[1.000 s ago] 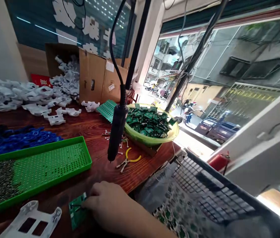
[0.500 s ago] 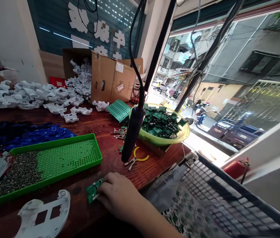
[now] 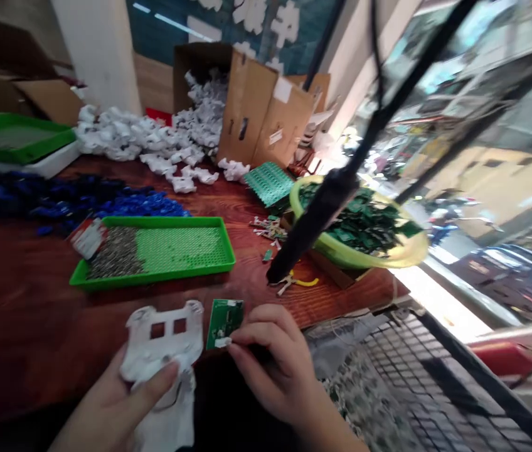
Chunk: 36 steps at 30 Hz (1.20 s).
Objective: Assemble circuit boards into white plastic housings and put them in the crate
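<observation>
My left hand (image 3: 125, 395) grips a white plastic shell (image 3: 167, 345) with two square cut-outs, its thumb pressed across the lower half. Just right of it, my right hand (image 3: 278, 364) pinches a green circuit board (image 3: 224, 320) by its lower right corner, near a white connector. The board is at the table's front edge, close to the shell but apart from it. Above my right hand hangs a black electric screwdriver (image 3: 313, 220), its tip near yellow-handled pliers (image 3: 301, 282). A green tray (image 3: 186, 276) of small screws (image 3: 118, 251) lies behind the shell.
A yellow basin (image 3: 364, 251) heaped with green boards stands at the right. White shells (image 3: 125, 135) spill from a cardboard box (image 3: 261, 116) at the back. Blue parts (image 3: 138, 204) lie left of centre. A black mesh crate (image 3: 411, 370) stands beside the table's right edge.
The view has swung left. My left hand has come into view holding the white shell, which lay on the table before. My right hand now pinches the board's corner.
</observation>
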Tool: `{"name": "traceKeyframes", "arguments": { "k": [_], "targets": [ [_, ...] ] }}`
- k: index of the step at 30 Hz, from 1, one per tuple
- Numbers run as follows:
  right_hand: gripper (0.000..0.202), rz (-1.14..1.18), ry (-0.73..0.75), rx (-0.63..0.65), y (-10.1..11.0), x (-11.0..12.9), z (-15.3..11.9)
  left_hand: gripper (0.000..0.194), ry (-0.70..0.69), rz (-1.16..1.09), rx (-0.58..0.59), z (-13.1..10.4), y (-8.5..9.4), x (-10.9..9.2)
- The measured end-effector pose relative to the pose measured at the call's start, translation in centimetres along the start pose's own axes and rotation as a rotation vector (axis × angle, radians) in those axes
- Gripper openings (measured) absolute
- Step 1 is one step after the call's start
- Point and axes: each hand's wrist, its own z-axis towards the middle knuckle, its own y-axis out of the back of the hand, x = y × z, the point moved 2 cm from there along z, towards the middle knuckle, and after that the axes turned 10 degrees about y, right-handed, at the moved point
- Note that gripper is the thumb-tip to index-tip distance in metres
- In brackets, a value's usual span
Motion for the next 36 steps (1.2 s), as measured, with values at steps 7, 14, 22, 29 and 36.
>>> {"name": "traceKeyframes", "arguments": {
  "k": [7, 14, 22, 29, 36],
  "targets": [
    [0.012, -0.074, 0.119, 0.258, -1.5, 1.9, 0.9, 0.065, -0.1, -0.053, 0.088, -1.3, -1.7, 0.1],
    [0.008, -0.157, 0.144, 0.292, -3.0, 2.0, 0.8, 0.063, -0.119, -0.01, 0.14, -1.9, -1.6, 0.1],
    [0.009, -0.164, 0.085, 0.37, -3.6, 2.0, 0.8, 0.051, -0.078, -0.006, 0.151, -2.2, -1.5, 0.4],
    [0.009, -0.157, 0.067, 0.405, -3.9, 2.0, 0.7, 0.048, -0.084, 0.055, 0.109, -2.2, -1.4, 0.1],
    [0.011, -0.172, 0.075, 0.422, -3.9, 1.8, 0.6, 0.051, -0.052, -0.027, 0.197, -2.1, -0.9, 0.7]
  ]
}}
